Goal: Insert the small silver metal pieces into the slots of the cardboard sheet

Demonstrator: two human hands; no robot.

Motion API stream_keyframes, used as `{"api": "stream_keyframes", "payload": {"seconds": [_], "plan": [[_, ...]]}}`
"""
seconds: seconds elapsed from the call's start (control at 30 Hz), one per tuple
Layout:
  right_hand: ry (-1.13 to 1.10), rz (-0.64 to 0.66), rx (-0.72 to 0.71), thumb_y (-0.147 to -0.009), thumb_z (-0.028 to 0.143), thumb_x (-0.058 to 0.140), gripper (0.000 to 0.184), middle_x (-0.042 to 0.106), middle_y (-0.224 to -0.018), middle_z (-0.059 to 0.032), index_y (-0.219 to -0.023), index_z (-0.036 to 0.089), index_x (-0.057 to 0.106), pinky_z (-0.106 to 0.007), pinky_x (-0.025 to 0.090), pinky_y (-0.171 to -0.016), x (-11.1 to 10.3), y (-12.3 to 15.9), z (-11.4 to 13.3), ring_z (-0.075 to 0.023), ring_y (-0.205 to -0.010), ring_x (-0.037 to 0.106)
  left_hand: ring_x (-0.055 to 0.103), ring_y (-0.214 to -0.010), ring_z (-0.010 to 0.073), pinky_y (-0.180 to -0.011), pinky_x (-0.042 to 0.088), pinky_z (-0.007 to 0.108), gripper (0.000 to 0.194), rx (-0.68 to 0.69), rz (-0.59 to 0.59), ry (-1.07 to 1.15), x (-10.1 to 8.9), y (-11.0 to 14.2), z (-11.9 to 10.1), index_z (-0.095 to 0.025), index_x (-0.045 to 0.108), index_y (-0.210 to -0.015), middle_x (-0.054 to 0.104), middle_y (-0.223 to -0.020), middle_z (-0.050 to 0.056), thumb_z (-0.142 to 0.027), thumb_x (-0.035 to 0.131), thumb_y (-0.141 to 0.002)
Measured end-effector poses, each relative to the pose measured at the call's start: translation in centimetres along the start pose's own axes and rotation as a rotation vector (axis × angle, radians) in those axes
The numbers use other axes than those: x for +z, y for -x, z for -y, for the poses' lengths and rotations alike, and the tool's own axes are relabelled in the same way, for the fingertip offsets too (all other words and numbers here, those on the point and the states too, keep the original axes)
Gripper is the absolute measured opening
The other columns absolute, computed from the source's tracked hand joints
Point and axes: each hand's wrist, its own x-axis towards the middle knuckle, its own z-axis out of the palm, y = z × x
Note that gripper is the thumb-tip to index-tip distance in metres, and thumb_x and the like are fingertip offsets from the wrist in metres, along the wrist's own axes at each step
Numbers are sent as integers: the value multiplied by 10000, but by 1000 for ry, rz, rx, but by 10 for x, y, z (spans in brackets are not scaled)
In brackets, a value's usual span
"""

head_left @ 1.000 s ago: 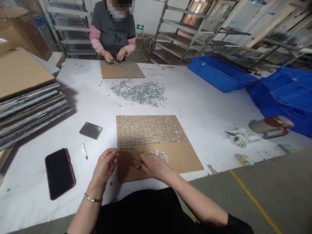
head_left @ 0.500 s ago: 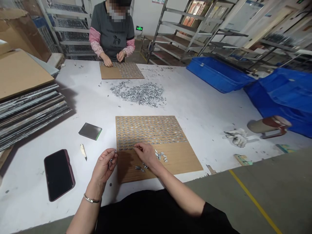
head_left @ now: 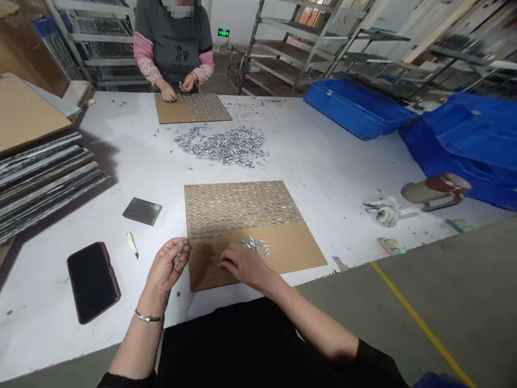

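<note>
A brown board (head_left: 291,245) lies on the white table before me. Rows of small silver spindle-shaped pieces (head_left: 238,207) cover its far half. My left hand (head_left: 167,264) is closed at the board's left edge, with a silver piece between thumb and forefinger and more showing in the curled fingers. Low over the bare near half, my right hand (head_left: 246,265) pinches at a small silver piece (head_left: 220,264); whether it is lifted off the board I cannot tell. Just beyond that hand lies a loose cluster of pieces (head_left: 254,244).
A large heap of silver pieces (head_left: 230,145) lies mid-table. Opposite, a co-worker (head_left: 173,54) handles another board (head_left: 173,112). Left are a phone (head_left: 92,283), knife (head_left: 132,245), dark block (head_left: 141,211) and stacked boards (head_left: 40,178). Right are gloves (head_left: 383,210), a mug (head_left: 432,191) and blue crates (head_left: 359,116).
My right hand has moved from the end of the nearest row toward me, over the board's bare part. My left hand stays by the left edge. The whole view has shifted slightly.
</note>
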Motion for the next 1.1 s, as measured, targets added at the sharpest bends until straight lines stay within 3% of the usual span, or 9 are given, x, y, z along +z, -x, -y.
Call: {"api": "stream_keyframes", "payload": {"seconds": [0.27,0.43,0.63,0.87,1.0,1.1], "plan": [[255,146,-37,-984,178,504,125,652,-966,-70,-992,160,627,-291,421,-703,-2,1,11,-187,-841,626,398,-491,25,-384,221,123,330,-23,-17,4,-4,-2,2,-114,685,-898,613,-705,5,-265,877,-677],[276,118,55,-970,126,485,251,649,-994,-60,-1150,214,636,-273,406,-674,-5,-10,8,-172,-801,618,396,-488,26,-385,222,127,311,-25,-36,17,-4,0,1,-121,668,-869,605,-692,-2,-275,872,-691],[300,107,163,-981,123,463,230,684,-997,-82,-1042,187,676,-276,393,-671,-7,-19,7,-182,-804,636,405,-497,28,-388,217,124,326,-41,-53,22,-4,0,1,-127,664,-884,602,-694,-5,-265,873,-675],[-63,-174,197,-960,211,542,135,700,-829,-20,-883,198,651,-257,404,-707,-12,-26,-22,-164,-757,624,388,-492,24,-388,223,123,314,-28,-36,29,-3,-1,1,-118,680,-867,609,-692,0,-266,875,-672],[-92,-332,329,-978,286,521,206,701,-803,-31,-834,203,642,-271,399,-697,1,-34,-23,-182,-743,621,377,-482,23,-383,229,124,316,-21,-40,27,-2,-1,1,-117,683,-860,615,-690,1,-267,881,-664],[-58,-366,390,-979,312,519,216,711,-820,-32,-838,214,650,-272,392,-686,10,-39,-19,-187,-753,627,372,-474,22,-377,231,126,323,-25,-40,28,-1,0,1,-116,683,-859,617,-688,1,-273,886,-662]]}}
